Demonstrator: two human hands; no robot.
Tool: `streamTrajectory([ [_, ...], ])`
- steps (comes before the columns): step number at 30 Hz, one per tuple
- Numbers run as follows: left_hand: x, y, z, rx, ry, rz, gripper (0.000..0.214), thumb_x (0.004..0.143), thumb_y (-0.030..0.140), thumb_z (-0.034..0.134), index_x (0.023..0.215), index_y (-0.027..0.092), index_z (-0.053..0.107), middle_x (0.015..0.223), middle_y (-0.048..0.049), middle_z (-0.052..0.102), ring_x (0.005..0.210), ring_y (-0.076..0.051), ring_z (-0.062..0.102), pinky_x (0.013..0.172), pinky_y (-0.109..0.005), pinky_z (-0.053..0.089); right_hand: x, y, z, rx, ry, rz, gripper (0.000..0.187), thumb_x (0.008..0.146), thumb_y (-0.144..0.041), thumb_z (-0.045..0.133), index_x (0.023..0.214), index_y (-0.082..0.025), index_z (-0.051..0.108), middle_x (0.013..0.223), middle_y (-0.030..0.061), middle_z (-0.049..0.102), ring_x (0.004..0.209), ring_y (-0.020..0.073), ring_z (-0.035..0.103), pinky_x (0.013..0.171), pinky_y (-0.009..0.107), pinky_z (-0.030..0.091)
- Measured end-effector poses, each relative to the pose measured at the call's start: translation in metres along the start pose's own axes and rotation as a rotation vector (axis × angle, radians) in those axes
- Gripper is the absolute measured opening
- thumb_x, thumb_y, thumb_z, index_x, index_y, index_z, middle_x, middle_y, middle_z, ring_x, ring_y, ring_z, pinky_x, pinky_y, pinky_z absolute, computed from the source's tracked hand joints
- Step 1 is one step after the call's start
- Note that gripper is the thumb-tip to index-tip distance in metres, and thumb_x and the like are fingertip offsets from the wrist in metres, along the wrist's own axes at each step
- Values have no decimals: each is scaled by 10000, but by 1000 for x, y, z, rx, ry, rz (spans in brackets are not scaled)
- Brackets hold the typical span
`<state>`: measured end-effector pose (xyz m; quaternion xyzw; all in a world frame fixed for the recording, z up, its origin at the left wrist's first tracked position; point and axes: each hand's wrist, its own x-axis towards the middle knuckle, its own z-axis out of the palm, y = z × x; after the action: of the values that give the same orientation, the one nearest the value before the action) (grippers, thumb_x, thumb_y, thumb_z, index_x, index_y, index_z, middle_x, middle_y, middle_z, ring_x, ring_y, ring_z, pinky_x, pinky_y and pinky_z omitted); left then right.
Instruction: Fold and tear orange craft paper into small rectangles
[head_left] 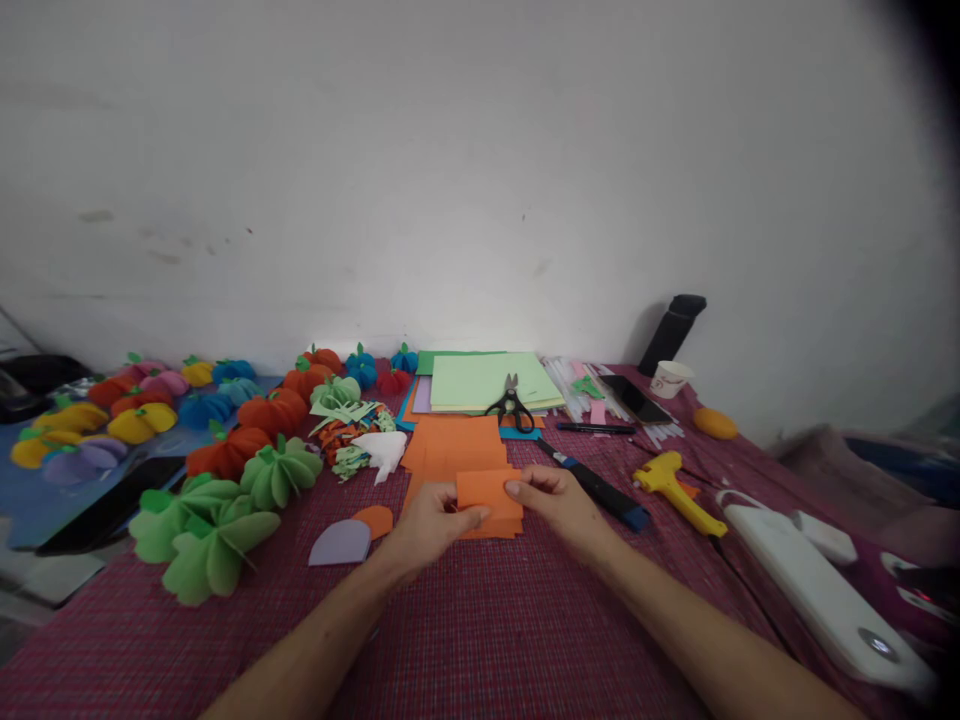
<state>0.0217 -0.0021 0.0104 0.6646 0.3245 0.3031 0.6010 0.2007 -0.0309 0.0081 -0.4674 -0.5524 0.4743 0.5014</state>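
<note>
Between my two hands is a small rectangle of orange paper [480, 488], held up above other orange sheets. My left hand [431, 522] pinches its left side, thumb over the front. On its right edge, my right hand [559, 505] grips with thumb and fingers. Orange paper sheets [454, 445] lie flat just behind the hands. To the left rest a lilac half-round paper piece [340, 543] and an orange rounded piece [376, 520]. Black-handled scissors [511, 402] lie on a stack of pale green paper [476, 380] farther back.
Paper pumpkins [274, 410] in several colours crowd the left, beside paper scraps [345, 435]. On the right are a utility knife [600, 487], a yellow glue gun [679, 490], a white power bank [817, 590], a phone [637, 400] and a paper cup [671, 378]. A wall stands behind.
</note>
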Motion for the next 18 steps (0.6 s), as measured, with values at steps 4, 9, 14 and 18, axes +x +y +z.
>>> streamTrajectory([
  [4,2,-4,-2,10,9,-27,332,675,330,584,909,99,632,853,-61,632,721,-153,542,665,-259,424,1,-2,-3,-7,2,14,291,675,-426,579,601,-150,525,577,-22,474,550,96,418,550,216,348],
  [9,1,-2,1,-24,23,-52,381,670,364,591,945,103,618,874,-65,630,750,-160,551,679,-265,426,0,-1,-2,-52,40,-21,282,688,-415,567,601,-148,544,555,-28,464,539,93,408,543,216,339],
  [14,2,-5,1,-9,28,-57,345,665,360,596,868,84,633,797,-61,628,682,-142,536,616,-236,410,-3,-2,2,-79,7,-15,250,694,-387,567,617,-149,562,572,-30,487,547,93,424,547,215,338],
  [18,3,-10,0,97,97,-24,271,668,340,589,731,82,640,692,-35,609,618,-121,509,563,-210,383,-5,-2,6,-85,-162,47,246,697,-382,562,731,-144,613,658,2,566,632,130,498,592,238,382],
])
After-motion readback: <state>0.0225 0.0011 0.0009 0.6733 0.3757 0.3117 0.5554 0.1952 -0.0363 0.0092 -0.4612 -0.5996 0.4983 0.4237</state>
